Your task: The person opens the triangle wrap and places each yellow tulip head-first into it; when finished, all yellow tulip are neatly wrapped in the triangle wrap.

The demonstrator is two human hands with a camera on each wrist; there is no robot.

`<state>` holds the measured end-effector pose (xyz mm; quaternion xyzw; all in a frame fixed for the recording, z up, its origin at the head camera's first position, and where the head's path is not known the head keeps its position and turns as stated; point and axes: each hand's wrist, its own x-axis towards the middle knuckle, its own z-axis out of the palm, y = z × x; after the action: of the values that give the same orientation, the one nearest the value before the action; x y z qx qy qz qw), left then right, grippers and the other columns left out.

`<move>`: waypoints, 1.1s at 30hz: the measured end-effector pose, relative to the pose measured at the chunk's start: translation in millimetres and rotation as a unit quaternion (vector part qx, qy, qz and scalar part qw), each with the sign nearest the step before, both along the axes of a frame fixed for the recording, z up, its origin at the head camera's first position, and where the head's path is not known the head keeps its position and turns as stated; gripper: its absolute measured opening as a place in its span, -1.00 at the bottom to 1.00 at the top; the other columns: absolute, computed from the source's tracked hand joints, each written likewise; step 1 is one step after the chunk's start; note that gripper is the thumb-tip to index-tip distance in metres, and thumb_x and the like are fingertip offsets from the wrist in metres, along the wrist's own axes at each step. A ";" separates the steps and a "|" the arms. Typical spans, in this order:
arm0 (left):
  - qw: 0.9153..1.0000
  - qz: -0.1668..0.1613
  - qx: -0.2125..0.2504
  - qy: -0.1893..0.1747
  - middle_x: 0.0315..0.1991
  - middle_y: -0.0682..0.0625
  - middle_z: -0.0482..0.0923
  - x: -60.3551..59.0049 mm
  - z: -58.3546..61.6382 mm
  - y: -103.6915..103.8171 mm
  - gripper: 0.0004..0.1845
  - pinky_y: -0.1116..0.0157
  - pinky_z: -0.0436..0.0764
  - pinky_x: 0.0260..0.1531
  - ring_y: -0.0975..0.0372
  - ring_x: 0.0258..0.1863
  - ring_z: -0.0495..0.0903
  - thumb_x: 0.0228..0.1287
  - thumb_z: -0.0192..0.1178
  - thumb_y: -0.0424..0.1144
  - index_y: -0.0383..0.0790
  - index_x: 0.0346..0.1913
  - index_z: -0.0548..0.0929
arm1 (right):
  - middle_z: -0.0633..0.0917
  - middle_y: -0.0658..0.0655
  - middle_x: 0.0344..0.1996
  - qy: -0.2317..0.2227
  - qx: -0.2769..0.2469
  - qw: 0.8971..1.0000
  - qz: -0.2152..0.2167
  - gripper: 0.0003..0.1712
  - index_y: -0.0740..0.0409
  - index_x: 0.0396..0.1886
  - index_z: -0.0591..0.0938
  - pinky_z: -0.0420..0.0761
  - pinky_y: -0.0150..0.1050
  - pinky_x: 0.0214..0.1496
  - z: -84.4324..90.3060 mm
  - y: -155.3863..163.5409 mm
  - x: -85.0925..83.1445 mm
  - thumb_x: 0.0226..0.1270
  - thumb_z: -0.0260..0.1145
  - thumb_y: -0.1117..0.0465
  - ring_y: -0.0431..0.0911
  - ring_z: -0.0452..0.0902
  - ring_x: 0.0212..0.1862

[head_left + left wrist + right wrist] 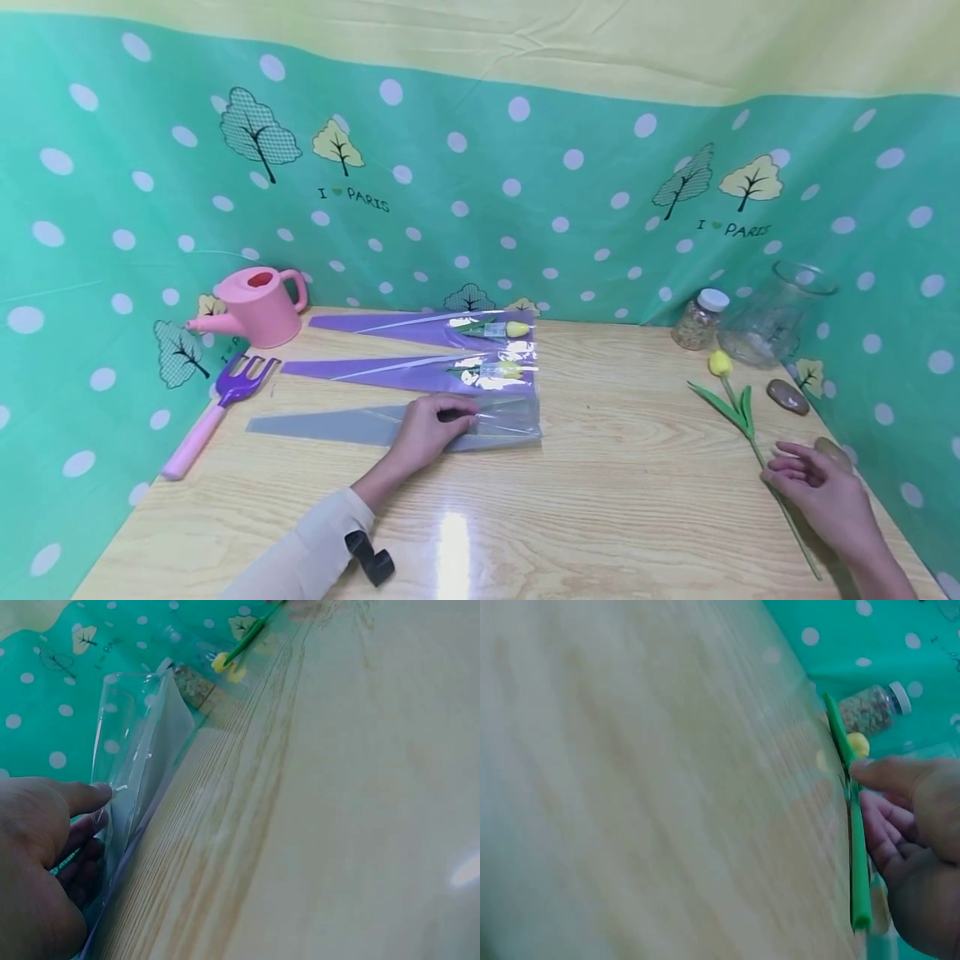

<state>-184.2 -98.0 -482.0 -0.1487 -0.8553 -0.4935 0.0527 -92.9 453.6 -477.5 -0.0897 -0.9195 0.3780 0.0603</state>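
Observation:
My left hand (429, 429) pinches the clear front film of a grey flower sleeve (322, 422) that lies flat on the table. In the left wrist view the film (124, 742) stands away from the grey backing beside the thumb. On the right, my right hand (825, 500) pinches the green stem of a yellow artificial tulip (721, 363) between thumb and fingers. The tulip's head points toward the back wall. In the right wrist view the stem (860, 862) runs along the fingertips; the contact behind it is partly hidden.
Two purple sleeves (390, 327), each with a yellow tulip inside, lie behind the grey one. At left are a pink watering can (258, 312) and a purple garden fork (238, 383). Back right hold a pebble jar (697, 325), a glass vase (772, 325) and brown stones (787, 397).

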 end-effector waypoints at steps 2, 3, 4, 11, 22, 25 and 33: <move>1.000 -0.001 0.001 -0.004 -0.07 0.11 0.82 -0.1 -0.1 -0.2 -0.83 0.08 0.66 0.21 0.14 0.06 0.74 0.20 0.51 -0.27 -0.01 -0.14 0.86 | 0.75 -0.21 -0.34 -0.002 0.049 0.999 -0.008 -0.33 0.48 0.29 0.50 0.62 -0.54 -0.38 1.3 -3.7 -2.0 0.41 0.44 0.08 -0.55 0.54 -0.38; 1.000 -0.002 0.002 -0.007 -0.07 0.11 0.82 -0.4 -0.3 -0.2 -0.83 0.08 0.65 0.22 0.15 0.07 0.74 0.20 0.50 -0.26 -0.01 -0.14 0.86 | 0.77 -0.11 -0.34 -0.001 0.069 0.998 -0.010 -0.35 0.47 0.28 0.52 0.60 -0.53 -0.40 1.9 -5.6 -3.2 0.40 0.44 0.10 -0.55 0.52 -0.40; 1.000 -0.002 0.003 -0.010 -0.06 0.12 0.82 -0.8 -0.7 -0.2 -0.83 0.09 0.65 0.23 0.16 0.08 0.73 0.21 0.50 -0.26 0.00 -0.14 0.86 | 0.79 -0.01 -0.34 0.000 0.087 0.996 -0.013 -0.39 0.47 0.25 0.55 0.59 -0.52 -0.43 2.6 -7.3 -4.3 0.39 0.44 0.13 -0.56 0.51 -0.42; 1.000 -0.002 0.001 -0.019 -0.06 0.16 0.82 -2.8 -2.9 0.5 -0.82 0.10 0.64 0.25 0.20 0.10 0.72 0.20 0.51 -0.25 0.05 -0.14 0.86 | 0.81 0.22 -0.35 0.011 0.125 0.991 -0.041 -0.53 0.47 0.14 0.65 0.44 -0.57 -0.48 5.7 -13.7 -8.9 0.38 0.37 0.21 -0.62 0.41 -0.48; 1.000 -0.001 0.002 -0.025 -0.05 0.16 0.81 -2.5 -1.8 -2.2 -0.82 0.08 0.62 0.27 0.20 0.10 0.72 0.21 0.50 -0.25 0.07 -0.14 0.86 | 0.63 -0.53 -0.36 0.029 -0.004 0.999 -0.045 -0.52 0.40 0.23 0.63 0.63 -0.54 -0.39 25.2 -50.3 -21.8 0.53 0.28 0.12 -0.70 0.47 -0.30; 1.000 0.000 0.000 -0.023 -0.05 0.16 0.81 -2.9 -2.5 -2.4 -0.82 0.09 0.63 0.26 0.20 0.10 0.72 0.21 0.50 -0.24 0.06 -0.14 0.86 | 0.59 -0.61 -0.37 0.046 -0.058 0.996 -0.057 -0.49 0.35 0.25 0.63 0.62 -0.59 -0.33 36.8 -72.7 -29.4 0.51 0.31 0.07 -0.65 0.54 -0.28; 1.000 -0.001 -0.003 -0.025 -0.04 0.16 0.81 -2.7 -2.2 -1.5 -0.82 0.10 0.64 0.26 0.21 0.11 0.72 0.22 0.50 -0.23 0.09 -0.13 0.86 | 0.74 -0.24 -0.37 0.087 -0.357 0.922 -0.123 -0.76 0.03 0.01 0.77 0.68 -0.57 -0.24 64.8 -137.3 -50.7 0.38 0.43 0.30 -0.42 0.68 -0.29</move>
<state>-186.9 -99.5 -484.2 -0.1371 -0.8576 -0.4947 0.0304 -143.6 316.4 -412.8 -0.1841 -0.6968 0.6769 0.1498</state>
